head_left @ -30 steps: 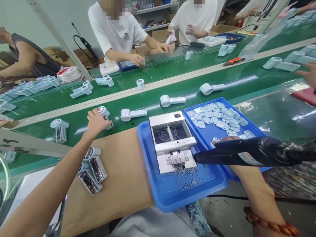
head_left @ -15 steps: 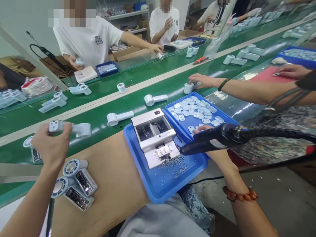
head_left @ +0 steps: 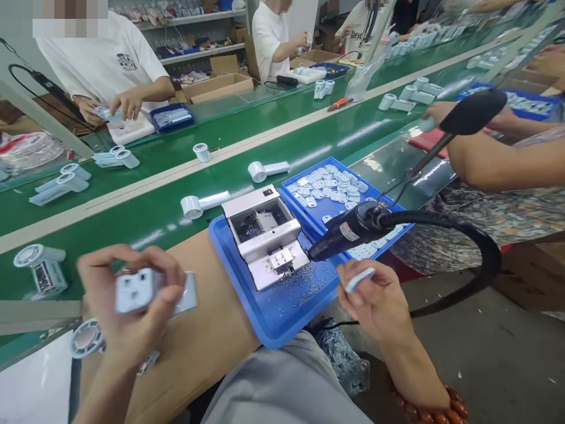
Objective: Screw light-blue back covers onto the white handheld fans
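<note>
A pale fan housing is clamped in the grip of the left hand, held above the near left part of the brown worktop; its outline is blurred. A small pale cover plate is pinched between the fingertips of the right hand, just near of the blue tray. A screw feeder is seated in that tray, with loose screws scattered on the tray floor beside it. A black electric screwdriver is suspended over the tray's right edge, its tip close to the feeder. A second blue tray of cover plates is set to the far right. Further fan units are spaced along the green conveyor belt. Two more units are noted at the left, near the belt edge.
</note>
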